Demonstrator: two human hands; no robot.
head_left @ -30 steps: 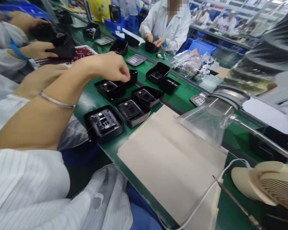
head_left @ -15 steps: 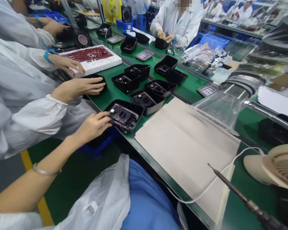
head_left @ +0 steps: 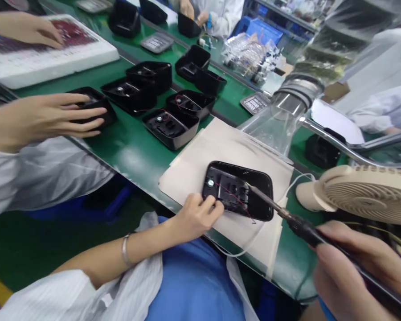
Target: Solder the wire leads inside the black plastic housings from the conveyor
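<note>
A black plastic housing [head_left: 232, 178] with a round silver part and thin red and black wires inside lies on the pale cardboard sheet [head_left: 183, 176]. Its near left edge is gripped by the curled fingers of my left hand [head_left: 197, 214]. My right hand [head_left: 347, 263] is closed around the dark handle of a soldering iron [head_left: 300, 225]. The iron's metal tip reaches over the housing, close to the inner parts; whether it touches them I cannot tell.
Several similar black housings [head_left: 173, 127] stand behind the cardboard. A clear fume hood [head_left: 270, 129] overhangs its far side, with a beige fan [head_left: 361, 196] at right. To the left, a co-worker's hand [head_left: 53, 116] rests on another housing, beside a white foam tray [head_left: 96, 53].
My left hand has brought the housing right, from the bench edge onto the cardboard. My right hand has come into view with the soldering iron, whose tip is now over the housing. The view has shifted right.
</note>
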